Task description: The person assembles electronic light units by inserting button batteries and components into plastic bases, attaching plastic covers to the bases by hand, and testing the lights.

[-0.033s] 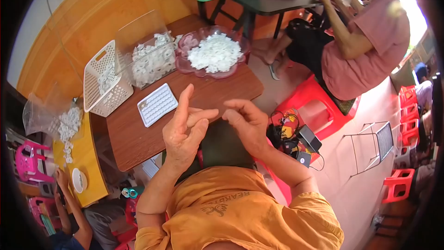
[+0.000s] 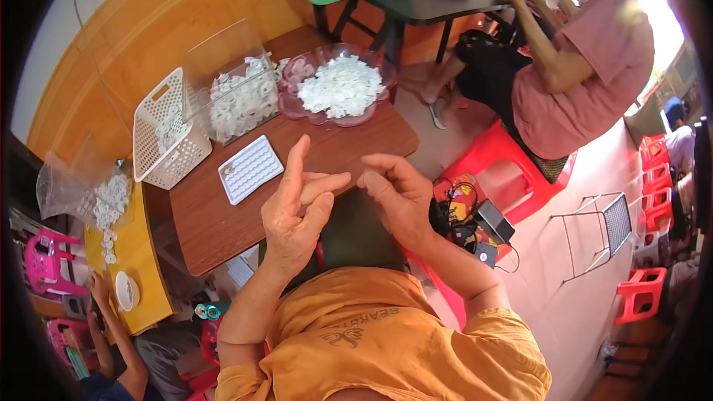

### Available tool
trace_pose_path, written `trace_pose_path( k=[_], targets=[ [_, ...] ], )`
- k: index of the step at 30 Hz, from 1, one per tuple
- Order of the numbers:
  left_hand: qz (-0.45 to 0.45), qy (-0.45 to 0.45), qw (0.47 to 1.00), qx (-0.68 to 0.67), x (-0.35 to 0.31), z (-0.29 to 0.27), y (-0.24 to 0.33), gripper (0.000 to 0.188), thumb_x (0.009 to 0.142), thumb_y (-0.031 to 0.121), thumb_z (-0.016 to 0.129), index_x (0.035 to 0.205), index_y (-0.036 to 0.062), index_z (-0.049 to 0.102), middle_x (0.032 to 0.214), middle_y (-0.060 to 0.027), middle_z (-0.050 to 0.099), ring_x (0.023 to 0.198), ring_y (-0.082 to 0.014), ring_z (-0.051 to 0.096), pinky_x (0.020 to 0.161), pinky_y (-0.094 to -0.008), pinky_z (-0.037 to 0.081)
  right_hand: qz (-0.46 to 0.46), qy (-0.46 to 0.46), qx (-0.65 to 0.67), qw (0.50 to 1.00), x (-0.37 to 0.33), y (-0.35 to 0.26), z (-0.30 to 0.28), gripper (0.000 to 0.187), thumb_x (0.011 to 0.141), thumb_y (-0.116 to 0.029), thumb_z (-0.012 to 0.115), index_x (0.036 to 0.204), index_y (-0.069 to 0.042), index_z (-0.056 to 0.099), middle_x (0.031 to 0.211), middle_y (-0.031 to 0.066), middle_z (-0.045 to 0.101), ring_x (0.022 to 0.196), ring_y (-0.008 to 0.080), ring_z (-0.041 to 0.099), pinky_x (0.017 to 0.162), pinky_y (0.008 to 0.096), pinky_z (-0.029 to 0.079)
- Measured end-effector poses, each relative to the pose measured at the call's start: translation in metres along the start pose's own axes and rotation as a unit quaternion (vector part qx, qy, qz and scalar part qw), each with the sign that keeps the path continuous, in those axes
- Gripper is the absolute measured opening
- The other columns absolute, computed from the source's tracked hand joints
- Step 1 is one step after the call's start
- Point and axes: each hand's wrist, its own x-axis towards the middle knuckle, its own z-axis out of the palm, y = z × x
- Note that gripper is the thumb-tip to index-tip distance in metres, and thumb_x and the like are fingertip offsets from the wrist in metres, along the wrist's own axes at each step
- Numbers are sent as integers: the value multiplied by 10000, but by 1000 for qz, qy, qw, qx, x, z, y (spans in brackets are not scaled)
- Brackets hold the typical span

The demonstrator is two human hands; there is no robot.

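Observation:
My left hand [image 2: 288, 204] is raised over the near edge of the brown table [image 2: 356, 150], one finger stretched up and others pointing right. Facing it, a small gap away, my right hand [image 2: 402, 199] has bent fingers, with thumb and forefinger slightly apart. I make out nothing in either hand. Behind my left hand lies a white tray with wavy ridges [image 2: 251, 169]. Farther back stand a pink flower-shaped bowl [image 2: 290, 108] heaped with small white pieces [image 2: 342, 86], a clear box [image 2: 215, 44] of white pieces and a white perforated basket [image 2: 174, 160].
A yellow table [image 2: 145, 252] at left bears a white bowl [image 2: 127, 291] and a bag of white pieces [image 2: 110, 197]; a person's arm reaches there. At right, a red stool [image 2: 475, 160] seats another person [image 2: 564, 96]. Cables and black devices [image 2: 494, 221] lie beside my right arm.
The surroundings sit slightly farther left in the picture. My right hand's thumb and forefinger have shifted a little; my left hand keeps its pose.

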Motion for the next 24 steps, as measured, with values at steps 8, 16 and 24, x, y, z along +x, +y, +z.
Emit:
trace_pose_path(
  k=[8,16,24],
  targets=[
    [170,-49,942,286,-19,37,24,792,637,-79,536,1372,-87,241,1275,-131,546,1166,-306,466,969,-383,306,-8,-71,20,997,-26,-40,-2,202,897,-195,568,972,-7,571,793,26,621,669,59,527,591,199,412],
    [180,-53,934,303,-26,51,9,887,619,5,543,1395,-104,128,1387,-217,390,1283,-336,355,1033,-424,219,14,-31,71,997,-28,-32,7,200,904,-199,548,785,-39,566,701,12,584,600,50,489,541,195,387],
    [140,-62,960,235,-32,62,0,938,621,18,570,1407,-93,72,1401,-218,366,1303,-332,312,1044,-419,196,-40,-1,16,999,-32,-32,2,207,935,-167,506,786,-23,521,700,-5,543,635,49,499,562,209,416]
  ],
)
